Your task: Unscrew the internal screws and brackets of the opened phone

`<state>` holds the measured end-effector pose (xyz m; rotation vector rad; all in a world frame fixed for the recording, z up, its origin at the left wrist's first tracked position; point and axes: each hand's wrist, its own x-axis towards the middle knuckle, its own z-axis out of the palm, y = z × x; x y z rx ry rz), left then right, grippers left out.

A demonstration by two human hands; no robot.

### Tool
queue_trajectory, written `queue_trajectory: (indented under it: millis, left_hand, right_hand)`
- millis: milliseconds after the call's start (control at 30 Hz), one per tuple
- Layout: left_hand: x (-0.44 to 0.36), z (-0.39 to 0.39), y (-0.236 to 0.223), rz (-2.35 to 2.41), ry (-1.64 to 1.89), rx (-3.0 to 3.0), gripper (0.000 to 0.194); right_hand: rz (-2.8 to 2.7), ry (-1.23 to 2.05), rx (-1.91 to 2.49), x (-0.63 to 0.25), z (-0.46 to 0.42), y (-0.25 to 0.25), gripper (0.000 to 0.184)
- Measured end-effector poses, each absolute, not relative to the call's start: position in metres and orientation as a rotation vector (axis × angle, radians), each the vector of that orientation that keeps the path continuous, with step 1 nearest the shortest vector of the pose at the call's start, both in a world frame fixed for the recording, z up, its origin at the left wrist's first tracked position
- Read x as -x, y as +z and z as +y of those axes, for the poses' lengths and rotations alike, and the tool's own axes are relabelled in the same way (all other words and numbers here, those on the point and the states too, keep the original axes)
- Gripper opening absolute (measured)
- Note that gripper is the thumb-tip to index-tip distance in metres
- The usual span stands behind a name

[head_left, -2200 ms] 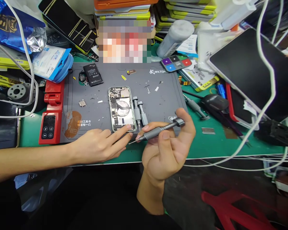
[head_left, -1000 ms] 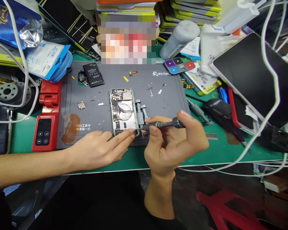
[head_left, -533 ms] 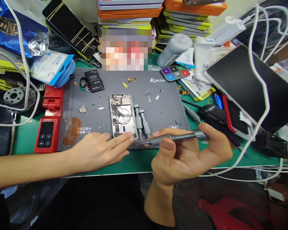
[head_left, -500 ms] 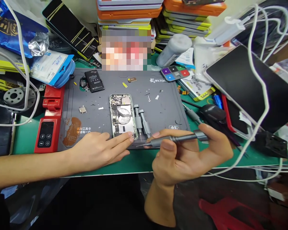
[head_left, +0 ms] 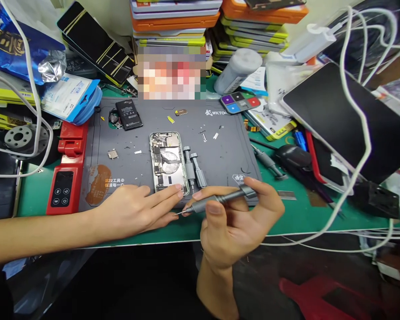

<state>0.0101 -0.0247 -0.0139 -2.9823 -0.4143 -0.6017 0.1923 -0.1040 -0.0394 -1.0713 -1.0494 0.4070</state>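
Left hand (head_left: pixel 133 209): fingers extended, ungripped, fingertips on the near end of the opened smartphone (head_left: pixel 169 161), which lies on the grey work mat (head_left: pixel 223 153). Right hand (head_left: pixel 235 231) pinches a precision screwdriver (head_left: pixel 203 204), bit beside left thumb. Risks: bit slips, pricks thumb or scratches exposed circuitry; uneven finger pressure skews phone.

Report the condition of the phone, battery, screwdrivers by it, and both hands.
Phone: open, insides exposed
Battery: loose, lying flat
Held screwdriver: tip outside the phone
Two screwdrivers beside phone: lying down, unheld
Left hand: fingers on phone
Right hand: gripping one screwdriver
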Motion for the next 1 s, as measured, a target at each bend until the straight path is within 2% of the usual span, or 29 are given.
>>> queue_trajectory:
  millis: [1000]
  left_hand:
    - [-0.0091, -0.0254, -0.0143, -0.342, -0.558, 2.954, 0.036]
  right_hand:
    - [-1.086, 0.469, 1.061, -0.1905, -0.1045, -0.0397, 0.055]
